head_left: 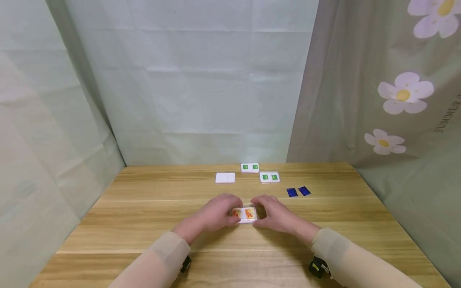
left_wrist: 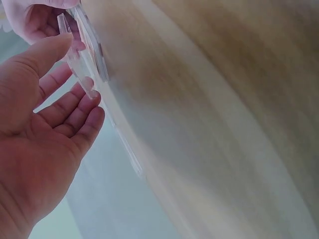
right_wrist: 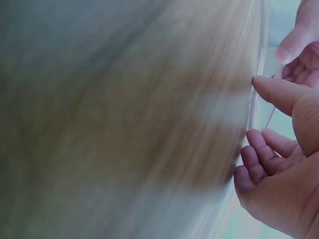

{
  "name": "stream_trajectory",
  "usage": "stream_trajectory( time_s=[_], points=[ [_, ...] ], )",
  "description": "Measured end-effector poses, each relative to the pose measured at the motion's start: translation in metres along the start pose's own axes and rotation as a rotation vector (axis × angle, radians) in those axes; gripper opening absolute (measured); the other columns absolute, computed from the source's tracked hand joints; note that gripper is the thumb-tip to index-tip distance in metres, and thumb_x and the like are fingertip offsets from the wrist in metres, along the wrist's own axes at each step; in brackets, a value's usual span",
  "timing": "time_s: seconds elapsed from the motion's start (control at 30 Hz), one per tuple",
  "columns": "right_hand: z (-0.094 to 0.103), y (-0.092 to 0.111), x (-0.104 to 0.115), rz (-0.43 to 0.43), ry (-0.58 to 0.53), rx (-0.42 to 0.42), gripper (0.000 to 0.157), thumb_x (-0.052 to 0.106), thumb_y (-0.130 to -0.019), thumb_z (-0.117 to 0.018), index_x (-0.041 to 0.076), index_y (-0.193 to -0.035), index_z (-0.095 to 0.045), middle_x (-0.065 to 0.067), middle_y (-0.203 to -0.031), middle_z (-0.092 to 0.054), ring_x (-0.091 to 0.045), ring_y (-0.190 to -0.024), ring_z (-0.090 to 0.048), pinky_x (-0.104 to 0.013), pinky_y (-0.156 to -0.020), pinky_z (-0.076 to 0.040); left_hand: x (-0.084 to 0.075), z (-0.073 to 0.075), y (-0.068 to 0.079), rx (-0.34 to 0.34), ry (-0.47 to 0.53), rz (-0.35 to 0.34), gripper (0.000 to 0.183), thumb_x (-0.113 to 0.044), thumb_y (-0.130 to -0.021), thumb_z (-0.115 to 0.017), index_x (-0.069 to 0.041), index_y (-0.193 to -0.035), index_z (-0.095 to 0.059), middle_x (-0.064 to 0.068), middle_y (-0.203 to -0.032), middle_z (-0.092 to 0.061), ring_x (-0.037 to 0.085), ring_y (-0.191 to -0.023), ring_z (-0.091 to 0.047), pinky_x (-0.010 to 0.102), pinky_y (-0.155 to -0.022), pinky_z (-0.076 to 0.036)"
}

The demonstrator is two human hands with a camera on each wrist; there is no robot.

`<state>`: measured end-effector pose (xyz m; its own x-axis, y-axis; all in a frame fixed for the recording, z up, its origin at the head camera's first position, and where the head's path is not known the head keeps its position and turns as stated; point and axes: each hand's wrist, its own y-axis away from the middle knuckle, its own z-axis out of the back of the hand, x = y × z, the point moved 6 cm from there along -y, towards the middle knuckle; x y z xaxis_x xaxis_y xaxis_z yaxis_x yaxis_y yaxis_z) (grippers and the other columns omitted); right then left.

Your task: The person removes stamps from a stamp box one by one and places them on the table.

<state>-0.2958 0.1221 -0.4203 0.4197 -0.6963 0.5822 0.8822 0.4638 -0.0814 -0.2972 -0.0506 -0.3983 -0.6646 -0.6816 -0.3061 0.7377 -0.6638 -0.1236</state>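
Note:
A small clear card case (head_left: 246,220) lies on the wooden table in front of me. Two orange-and-red cards (head_left: 250,213) show side by side on its white insert. My left hand (head_left: 219,210) pinches a clear plastic cover (left_wrist: 75,64) by its edges, between thumb and fingertips. The cover is tilted, its left end raised off the case in the left wrist view. At the right end, my right hand (head_left: 277,214) holds the case, thumb on the near edge and fingertips on the far one. In the right wrist view the right thumb (right_wrist: 274,92) sits low beside the table surface.
Behind the hands lie a white case (head_left: 225,178) and two cases with green cards, one farther back (head_left: 250,168) and one to the right (head_left: 269,177). Two dark blue cards (head_left: 298,192) are right of them. Curtains (head_left: 201,100) enclose the table's back and sides.

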Motion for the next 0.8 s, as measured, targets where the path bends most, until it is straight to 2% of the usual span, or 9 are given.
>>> stream_trajectory(
  time_s=[0.23,0.5,0.8],
  points=[
    [-0.001,-0.001,-0.002,0.007,0.001,0.000,0.069,0.027,-0.080,-0.087,0.009,-0.138,-0.056,-0.002,-0.129,-0.061,-0.024,-0.123,-0.051,-0.046,-0.105,-0.041,0.009,0.005,0.009,-0.038,0.004,0.000,0.034,-0.024,-0.087,-0.080,-0.012,-0.116,-0.067,0.004,-0.121,-0.067,0.023,-0.113,-0.058,0.043,-0.097,-0.048],
    [-0.003,-0.002,0.001,0.026,0.034,0.000,0.061,0.029,-0.082,-0.086,0.011,-0.134,-0.060,-0.001,-0.128,-0.061,-0.023,-0.121,-0.051,-0.047,-0.104,-0.041,0.028,0.013,0.015,-0.054,0.010,0.048,0.036,-0.021,-0.087,-0.079,-0.012,-0.120,-0.067,0.007,-0.128,-0.063,0.028,-0.123,-0.055,0.047,-0.104,-0.043],
    [-0.002,-0.002,0.002,-0.001,0.072,0.002,0.059,0.031,-0.082,-0.086,0.013,-0.133,-0.062,0.000,-0.128,-0.060,-0.024,-0.122,-0.051,-0.047,-0.104,-0.041,0.050,0.016,0.016,-0.088,0.015,0.072,0.037,-0.019,-0.086,-0.081,-0.008,-0.118,-0.066,0.008,-0.125,-0.064,0.030,-0.122,-0.055,0.048,-0.105,-0.042]
  ],
)
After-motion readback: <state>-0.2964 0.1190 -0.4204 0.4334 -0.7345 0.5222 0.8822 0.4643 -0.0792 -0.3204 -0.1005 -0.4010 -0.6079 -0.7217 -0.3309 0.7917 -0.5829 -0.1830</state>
